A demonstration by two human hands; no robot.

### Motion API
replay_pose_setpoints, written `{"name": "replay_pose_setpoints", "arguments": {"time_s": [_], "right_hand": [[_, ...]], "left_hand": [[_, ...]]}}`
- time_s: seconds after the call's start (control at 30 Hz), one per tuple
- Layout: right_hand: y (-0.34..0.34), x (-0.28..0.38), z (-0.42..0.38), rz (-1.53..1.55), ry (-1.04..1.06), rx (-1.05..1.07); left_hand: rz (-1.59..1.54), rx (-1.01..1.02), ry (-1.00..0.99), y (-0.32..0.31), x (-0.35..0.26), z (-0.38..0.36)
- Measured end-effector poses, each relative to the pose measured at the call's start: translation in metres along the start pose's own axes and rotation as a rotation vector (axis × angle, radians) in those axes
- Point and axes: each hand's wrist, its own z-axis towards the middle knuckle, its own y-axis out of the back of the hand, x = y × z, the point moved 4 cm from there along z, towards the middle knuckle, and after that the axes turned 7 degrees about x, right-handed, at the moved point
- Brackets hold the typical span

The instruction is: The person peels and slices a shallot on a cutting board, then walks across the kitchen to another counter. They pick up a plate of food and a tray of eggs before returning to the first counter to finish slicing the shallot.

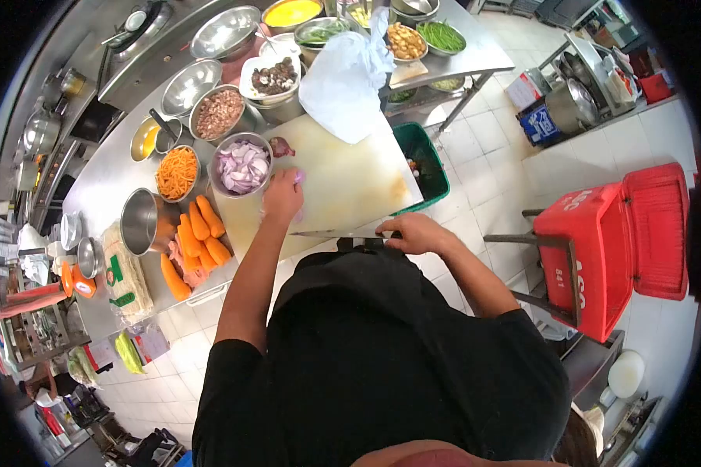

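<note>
My left hand (283, 196) is over the cutting board (350, 175), its fingers closed on purple onion pieces (299, 177). Right beside it stands a steel bowl of sliced onions (242, 165). A red onion piece (282, 146) lies on the board just beyond my fingers. My right hand (414, 233) grips the handle of a knife (331, 233) at the board's near edge. The blade points left and lies almost flat, close to my body.
Left of the board are whole carrots (199, 233), shredded carrot (177, 173) and an empty steel pot (142, 222). Bowls of chopped meat (220, 114) and dark pieces (275, 78) stand behind. A plastic bag (343, 86) covers the far corner. A green bin (432, 167) sits right.
</note>
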Motion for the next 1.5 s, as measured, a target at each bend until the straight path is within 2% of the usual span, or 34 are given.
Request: {"name": "replay_pose_setpoints", "arguments": {"time_s": [0.1, 0.2, 0.4, 0.43, 0.47, 0.57, 0.63, 0.8, 0.87, 0.97, 1.0, 1.1, 1.3, 1.4, 1.5], "right_hand": [[0.009, 0.02, 0.008, -0.003, -0.017, 0.069], [-0.002, 0.029, 0.031, -0.01, 0.057, 0.095], [-0.044, 0.039, 0.094, 0.094, 0.193, 0.154], [-0.053, 0.04, 0.108, 0.133, 0.187, 0.183], [-0.053, 0.048, 0.117, 0.105, 0.109, 0.305], [-0.068, 0.041, 0.134, 0.207, 0.231, 0.135], [-0.058, 0.048, 0.127, 0.307, 0.036, 0.148], [-0.046, 0.054, 0.116, 0.08, -0.052, 0.029], [-0.056, 0.051, 0.115, 0.03, -0.077, 0.061], [-0.067, 0.055, 0.121, -0.014, -0.12, 0.11], [-0.071, 0.057, 0.123, -0.022, -0.137, 0.124], [-0.068, 0.077, 0.121, -0.044, -0.12, 0.083], [-0.057, 0.131, 0.109, -0.302, -0.111, 0.165], [-0.048, 0.145, 0.1, -0.397, -0.161, 0.201], [-0.056, 0.146, 0.104, -0.398, -0.14, 0.131]], "left_hand": [[-0.008, -0.053, -0.042, -0.006, 0.004, 0.002], [-0.062, -0.1, -0.028, 0.0, 0.004, -0.004], [-0.281, -0.335, -0.079, 0.059, 0.0, -0.046], [-0.345, -0.383, -0.059, 0.062, 0.015, -0.054], [-0.406, -0.425, -0.026, 0.062, 0.033, -0.064], [-0.381, -0.451, 0.165, 0.075, 0.075, -0.1], [-0.391, -0.493, 0.278, 0.073, 0.101, -0.12], [-0.425, -0.42, 0.407, 0.034, 0.125, -0.147], [-0.419, -0.349, 0.445, 0.027, 0.115, -0.151], [-0.504, -0.389, 0.348, 0.024, 0.108, -0.154], [-0.43, -0.449, 0.238, 0.027, 0.109, -0.157], [-0.376, -0.451, 0.164, 0.033, 0.109, -0.161], [-0.491, -0.328, 0.188, 0.04, 0.099, -0.15], [-0.439, -0.316, 0.192, 0.026, 0.106, -0.144], [-0.508, -0.348, 0.176, 0.027, 0.106, -0.144]]}}
